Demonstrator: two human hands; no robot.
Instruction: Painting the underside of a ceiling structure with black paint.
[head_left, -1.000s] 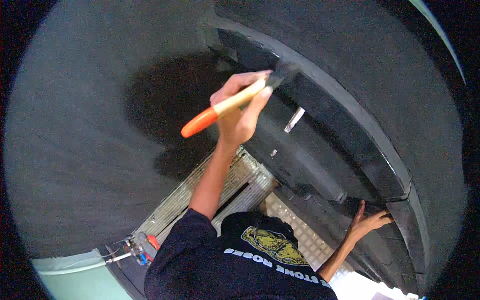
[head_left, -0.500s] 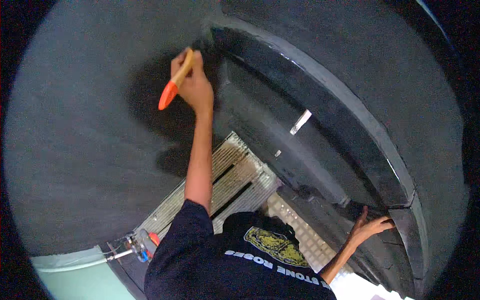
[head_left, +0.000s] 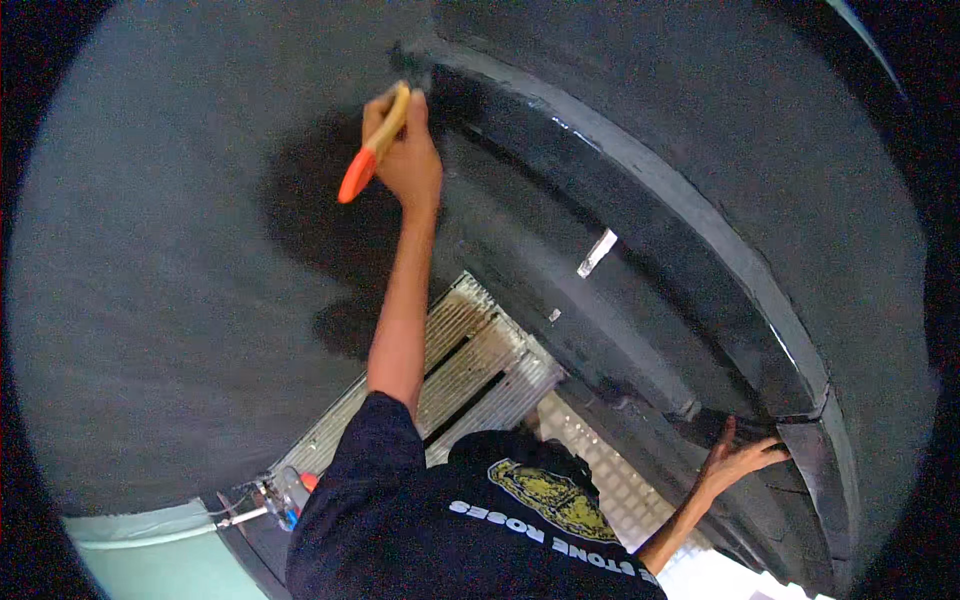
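My left hand point(head_left: 410, 160) is closed around a paintbrush with a pale wooden handle point(head_left: 388, 128) and an orange handle end. The brush head is up against a dark grey surface, beside the upper end of a long curved ledge point(head_left: 640, 150); the hand partly hides the bristles. A darker patch point(head_left: 405, 58) shows on the surface there. Lower right, my right hand point(head_left: 745, 462) has its fingers stretched and its thumb apart, resting on the dark recessed panel near the ledge's lower end.
A ribbed metal platform point(head_left: 480, 350), smeared with paint, lies below my left arm. Bright slots point(head_left: 597, 253) pierce the dark panel. At lower left are a grey and red device point(head_left: 295, 487) and a pale green surface point(head_left: 160, 555). A tiled floor point(head_left: 600, 455) shows beyond my shirt.
My left hand has moved a little up and to the right with the paintbrush, closer to the curved ledge's end. My right hand has stayed in nearly the same place.
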